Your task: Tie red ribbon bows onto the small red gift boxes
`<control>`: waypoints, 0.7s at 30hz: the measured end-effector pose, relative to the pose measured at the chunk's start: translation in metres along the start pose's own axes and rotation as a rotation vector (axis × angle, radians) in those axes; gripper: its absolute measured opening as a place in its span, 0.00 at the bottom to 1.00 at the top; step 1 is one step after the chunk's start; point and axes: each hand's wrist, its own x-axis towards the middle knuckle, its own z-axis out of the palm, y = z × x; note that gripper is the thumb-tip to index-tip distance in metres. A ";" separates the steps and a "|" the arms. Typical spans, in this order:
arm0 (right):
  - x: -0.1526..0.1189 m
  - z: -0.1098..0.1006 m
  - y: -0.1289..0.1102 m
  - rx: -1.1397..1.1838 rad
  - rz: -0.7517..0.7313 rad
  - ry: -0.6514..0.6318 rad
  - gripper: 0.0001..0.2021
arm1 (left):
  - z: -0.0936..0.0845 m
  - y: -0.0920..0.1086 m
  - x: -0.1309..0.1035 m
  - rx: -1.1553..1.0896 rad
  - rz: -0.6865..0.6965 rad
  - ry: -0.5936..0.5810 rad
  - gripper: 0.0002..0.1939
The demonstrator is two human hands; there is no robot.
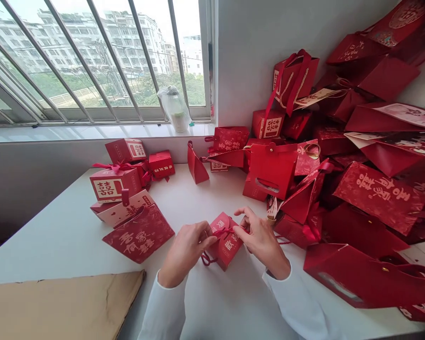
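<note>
A small red gift box with pale Chinese characters lies on the white table in front of me. A red ribbon crosses its top, and a loop of it hangs over the left side. At the left, my left hand pinches the ribbon between thumb and fingers. My right hand is on the other side, with thumb and index finger closed on the ribbon near the box's edge and the other fingers curled. The exact grip of the right fingertips is partly hidden.
Many red gift boxes and bags are heaped along the right. A smaller group of red boxes stands at the left. A cardboard sheet covers the near-left corner. On the sill by the barred window stands a cup in a plastic bag.
</note>
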 end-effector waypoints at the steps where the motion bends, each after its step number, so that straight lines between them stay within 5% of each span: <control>1: -0.001 -0.001 -0.001 0.002 0.007 -0.018 0.12 | 0.001 0.002 -0.002 -0.007 -0.009 -0.002 0.12; 9: -0.003 0.009 -0.009 -0.023 0.004 -0.031 0.15 | 0.011 0.002 -0.007 -0.032 -0.023 0.039 0.15; 21: -0.010 0.012 -0.013 -0.099 0.015 0.009 0.15 | 0.005 -0.005 -0.007 -0.047 -0.047 -0.098 0.12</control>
